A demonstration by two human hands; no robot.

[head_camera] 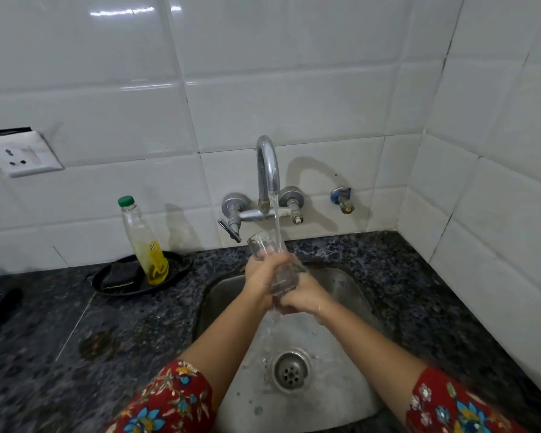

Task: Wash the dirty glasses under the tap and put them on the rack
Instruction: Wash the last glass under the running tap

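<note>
Water (276, 214) from the tap (267, 170) falls onto a clear glass (274, 267) held tilted over the sink (250, 398), rim up and toward the back wall. The left hand (261, 273) curls round the glass's middle and the right hand (303, 296) grips its base, the two hands touching. Below them the basin lies open down to the drain (291, 370). Dark stone counter (132, 326) borders the sink on both sides, a narrow strip on the right up to the tiled side wall and a wider stretch on the left. There a bottle (144, 242) of yellow liquid stands in a black tray (175, 270) near the back wall, well apart from the hands.
</note>
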